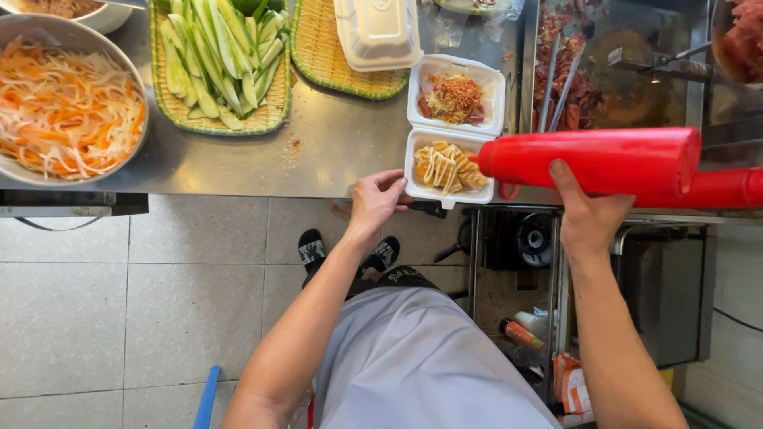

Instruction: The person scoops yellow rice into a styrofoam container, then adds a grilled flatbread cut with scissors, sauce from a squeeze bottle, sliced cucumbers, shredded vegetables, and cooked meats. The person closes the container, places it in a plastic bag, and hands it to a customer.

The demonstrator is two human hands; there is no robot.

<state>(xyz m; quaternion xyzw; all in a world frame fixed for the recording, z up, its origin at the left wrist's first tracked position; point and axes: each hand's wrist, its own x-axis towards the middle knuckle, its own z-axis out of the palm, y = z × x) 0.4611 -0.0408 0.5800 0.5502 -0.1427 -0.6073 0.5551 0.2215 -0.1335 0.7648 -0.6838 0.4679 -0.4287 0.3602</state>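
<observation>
Steel counter (334, 151) holds an open foam box (451, 131) of white-drizzled food, steadied at its edge by the left hand (377, 199) while the right hand (586, 210) grips a red squeeze bottle (592, 159), nozzle over the food, apparently mid-saucing, needing an even squeeze.

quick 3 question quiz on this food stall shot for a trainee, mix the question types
1. True or false: the right hand holds a red bottle tipped toward the open box.
2. The left hand is: A) in the bowl B) at the box's near edge C) on the cucumber tray
3. Fill in: the food in the near half of the box has ___ sauce drizzled on it.

Key: 1 true; 2 B; 3 white
</observation>
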